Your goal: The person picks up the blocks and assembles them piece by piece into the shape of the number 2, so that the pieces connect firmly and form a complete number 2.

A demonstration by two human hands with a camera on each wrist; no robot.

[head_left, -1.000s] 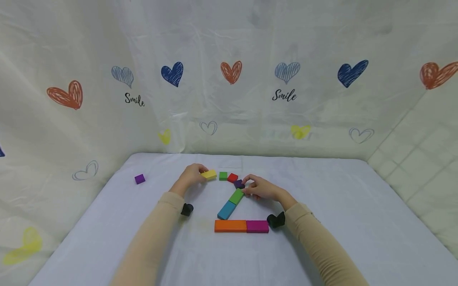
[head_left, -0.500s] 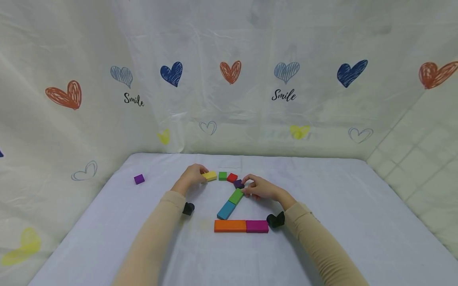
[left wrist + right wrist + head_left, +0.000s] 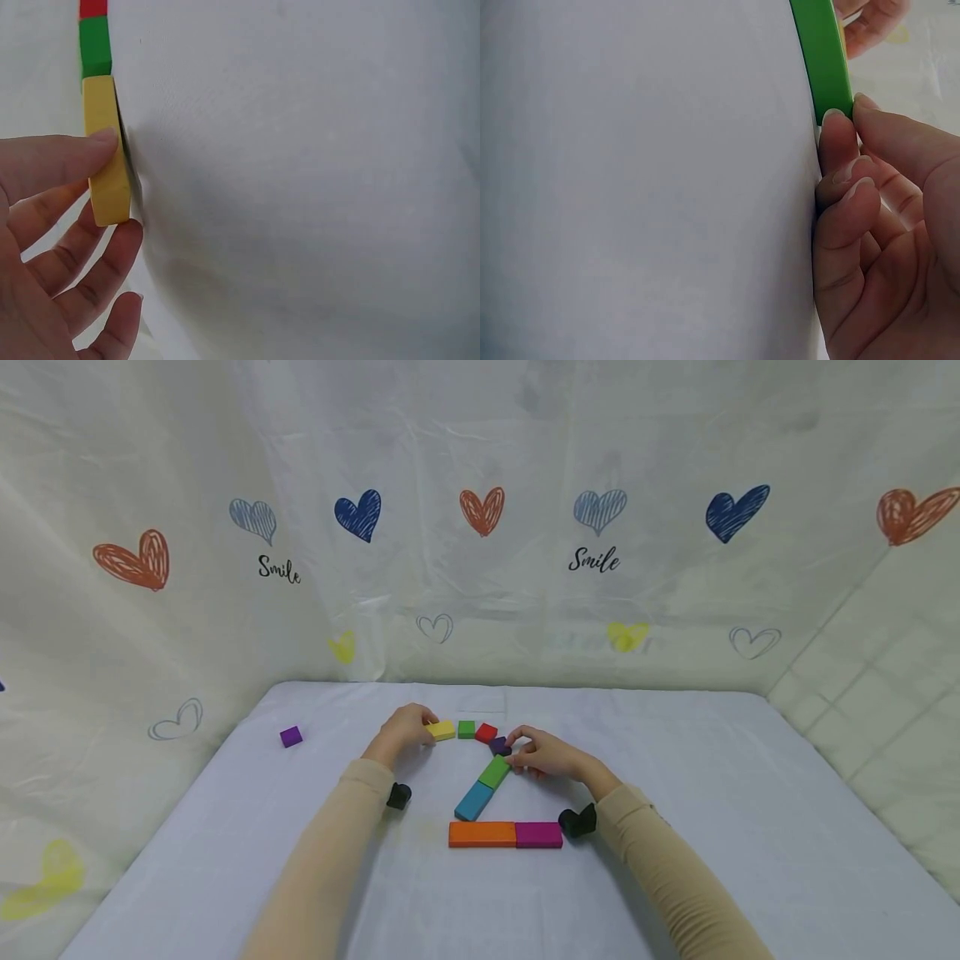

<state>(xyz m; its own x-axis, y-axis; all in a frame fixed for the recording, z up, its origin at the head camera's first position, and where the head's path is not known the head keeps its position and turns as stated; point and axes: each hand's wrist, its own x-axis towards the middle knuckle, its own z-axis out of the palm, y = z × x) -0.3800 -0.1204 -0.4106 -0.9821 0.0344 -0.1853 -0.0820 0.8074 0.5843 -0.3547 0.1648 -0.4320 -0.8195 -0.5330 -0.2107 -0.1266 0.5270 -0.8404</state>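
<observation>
In the head view my left hand (image 3: 403,731) pinches a yellow block (image 3: 442,730) at its left part. The left wrist view shows the thumb (image 3: 75,157) on its face and fingers behind. A small green block (image 3: 467,729) follows, then a red block (image 3: 486,732) and a dark purple block (image 3: 499,746). My right hand (image 3: 551,754) holds the upper end of a light green block (image 3: 494,771) with bent fingers, its index finger near the dark purple block. In the right wrist view, thumb and fingertip meet that green end (image 3: 829,82).
A blue block (image 3: 474,801) adjoins the light green one. Below lie an orange block (image 3: 482,834) and a magenta block (image 3: 538,834), end to end. A loose purple block (image 3: 291,737) lies at the far left of the white-covered table (image 3: 480,902).
My left hand and the yellow block have shifted very slightly right, towards the small green block. My right hand stays in place.
</observation>
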